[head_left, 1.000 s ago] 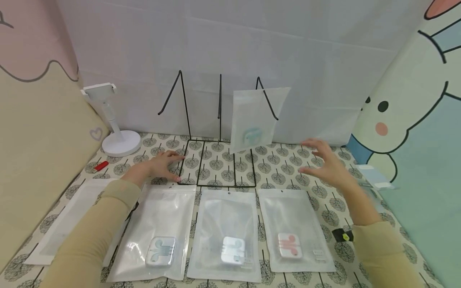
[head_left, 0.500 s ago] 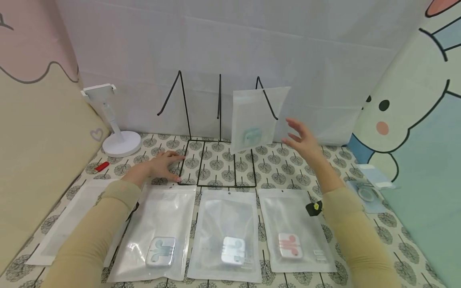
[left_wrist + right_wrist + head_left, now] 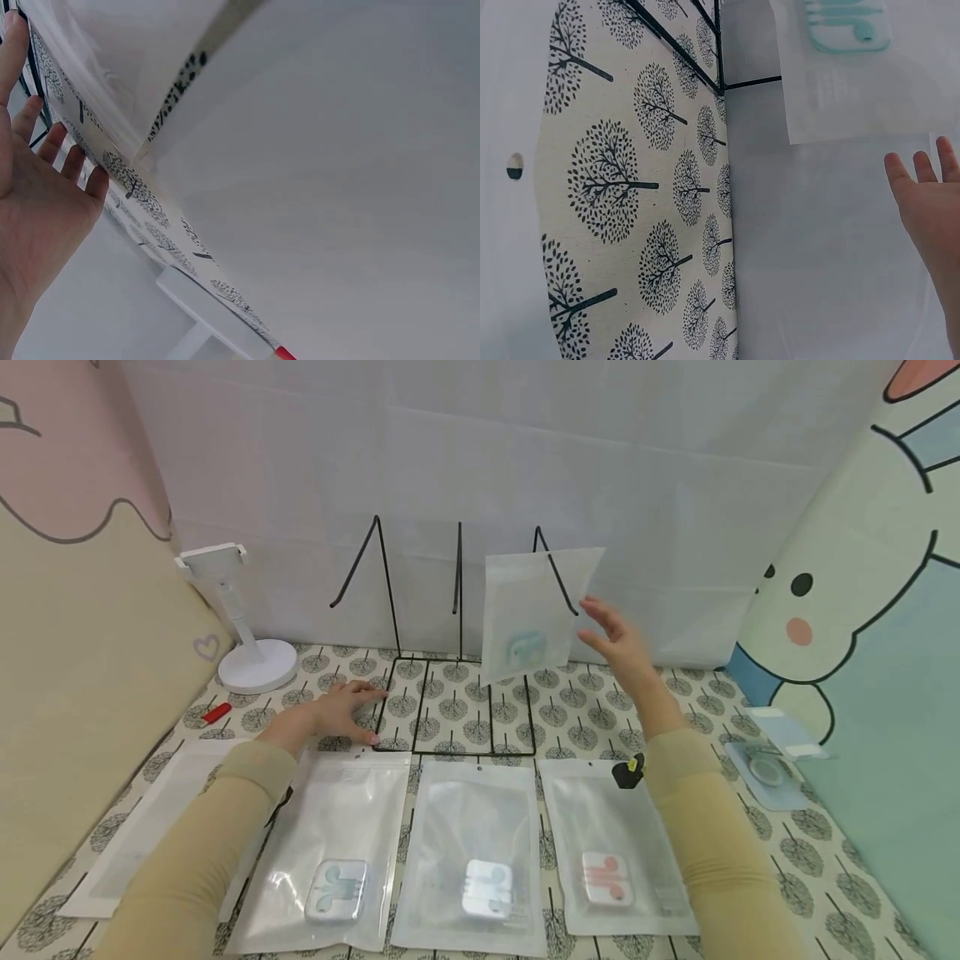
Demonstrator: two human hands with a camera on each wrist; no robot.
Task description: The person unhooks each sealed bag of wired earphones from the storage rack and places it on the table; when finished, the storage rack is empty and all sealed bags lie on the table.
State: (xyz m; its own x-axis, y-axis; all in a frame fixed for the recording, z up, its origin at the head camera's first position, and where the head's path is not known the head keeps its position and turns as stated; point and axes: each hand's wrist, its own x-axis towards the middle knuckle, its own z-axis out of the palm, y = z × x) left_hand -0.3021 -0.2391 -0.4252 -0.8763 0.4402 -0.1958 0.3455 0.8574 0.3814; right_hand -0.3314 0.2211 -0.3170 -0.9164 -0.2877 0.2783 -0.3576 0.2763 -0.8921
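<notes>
A black wire display rack (image 3: 450, 752) stands at the back, with hooks slanting up and forward. From its right hook hangs a translucent zip bag (image 3: 513, 597) with a teal earphone case (image 3: 847, 22) near its bottom. My right hand (image 3: 628, 656) is raised just right of this bag, fingers parted and curving toward its right edge and the hook's tip, nothing held. At the rack's left base wire rests my left hand (image 3: 332, 713), thumb and fingers spread, fingertips right at the wire. The left wrist view also shows that hand with its fingers extended and holding nothing.
Three zip bags with earphone cases, a left one (image 3: 367, 810), a middle one (image 3: 468, 827) and a right one (image 3: 600, 810), lie in front. Another flat bag (image 3: 161, 802) lies left, partly under my sleeve. Around are a white phone stand (image 3: 258, 667), a red object (image 3: 217, 712) and a clear packet (image 3: 767, 770).
My right hand has moved left and up, from the table's right side to beside the hanging bag. The left hand stays at the rack's base. The camera view has tilted slightly.
</notes>
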